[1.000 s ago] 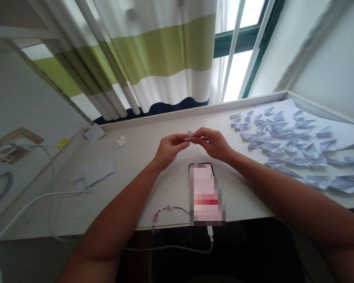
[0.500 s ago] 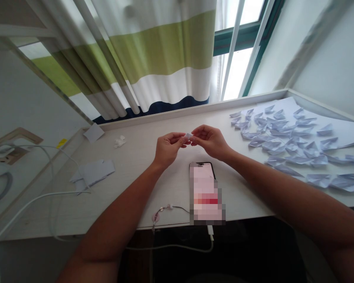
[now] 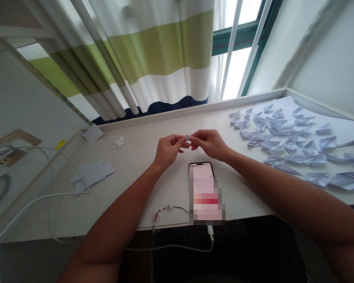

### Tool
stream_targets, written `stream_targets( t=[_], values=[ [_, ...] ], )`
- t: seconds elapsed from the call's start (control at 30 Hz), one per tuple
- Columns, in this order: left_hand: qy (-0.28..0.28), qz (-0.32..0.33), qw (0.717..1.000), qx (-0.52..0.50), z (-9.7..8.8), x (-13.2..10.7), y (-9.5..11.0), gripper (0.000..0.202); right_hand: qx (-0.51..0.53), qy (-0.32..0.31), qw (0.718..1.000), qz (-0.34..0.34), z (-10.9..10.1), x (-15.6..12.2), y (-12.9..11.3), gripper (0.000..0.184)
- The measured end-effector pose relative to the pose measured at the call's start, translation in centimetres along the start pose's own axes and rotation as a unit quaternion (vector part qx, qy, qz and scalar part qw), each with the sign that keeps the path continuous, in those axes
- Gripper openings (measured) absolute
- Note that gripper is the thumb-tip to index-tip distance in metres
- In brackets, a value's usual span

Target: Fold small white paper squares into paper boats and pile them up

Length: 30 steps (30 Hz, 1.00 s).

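Note:
A small piece of folded white paper (image 3: 188,137) is pinched between my two hands above the middle of the desk. My left hand (image 3: 169,150) grips it from the left with thumb and fingers. From the right, my right hand (image 3: 209,142) holds it with thumb and curled fingertips. Most of the paper is hidden by the fingers, so its full shape cannot be made out. Just below the hands, a phone (image 3: 204,177) lies face up with its screen lit. Many folded paper boats (image 3: 286,133) are spread over the right side of the desk.
White paper sheets (image 3: 97,173) lie at the left, with another square (image 3: 93,133) in the back corner. A crumpled white scrap (image 3: 119,142) is nearby. White cables (image 3: 41,198) cross the left side. A beaded strap (image 3: 162,209) trails from the phone, which has a charging cable (image 3: 211,232).
My right hand's fingers have curled in and lowered closer to the folded paper. My left hand stays almost in place. The view has shifted very slightly.

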<state>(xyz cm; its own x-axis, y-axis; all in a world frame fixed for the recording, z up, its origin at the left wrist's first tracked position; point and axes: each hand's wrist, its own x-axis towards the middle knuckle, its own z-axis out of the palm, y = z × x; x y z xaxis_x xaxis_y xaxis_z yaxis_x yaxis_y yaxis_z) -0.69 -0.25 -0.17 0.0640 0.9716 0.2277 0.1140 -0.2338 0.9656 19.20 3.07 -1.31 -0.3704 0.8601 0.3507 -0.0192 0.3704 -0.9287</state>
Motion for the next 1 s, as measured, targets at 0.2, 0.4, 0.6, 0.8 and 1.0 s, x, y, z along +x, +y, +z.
stream_targets(
  t=[0.2, 0.4, 0.6, 0.8, 1.0],
  values=[
    [-0.037, 0.024, 0.998, 0.05, -0.1, -0.1, -0.2, 0.048, 0.032, -0.022, 0.999, 0.008, -0.2, 0.2, 0.3, 0.051],
    [-0.054, 0.02, 0.997, 0.058, -0.2, -0.1, -0.2, 0.049, 0.044, -0.023, 0.999, -0.003, -0.1, 0.2, 0.6, 0.049],
    [-0.056, 0.012, 0.997, 0.054, -0.2, -0.2, 0.4, 0.046, 0.05, -0.031, 0.998, 0.008, 0.1, 0.0, 0.3, 0.054],
    [-0.082, -0.049, 0.995, -0.01, -0.3, -0.1, 0.5, 0.038, 0.039, -0.062, 0.997, 0.011, -0.2, -0.1, -0.4, 0.042],
    [-0.111, -0.056, 0.991, -0.046, -0.2, -0.1, 0.5, 0.04, 0.056, -0.078, 0.995, 0.023, -0.4, 0.0, -0.2, 0.038]
  ],
)
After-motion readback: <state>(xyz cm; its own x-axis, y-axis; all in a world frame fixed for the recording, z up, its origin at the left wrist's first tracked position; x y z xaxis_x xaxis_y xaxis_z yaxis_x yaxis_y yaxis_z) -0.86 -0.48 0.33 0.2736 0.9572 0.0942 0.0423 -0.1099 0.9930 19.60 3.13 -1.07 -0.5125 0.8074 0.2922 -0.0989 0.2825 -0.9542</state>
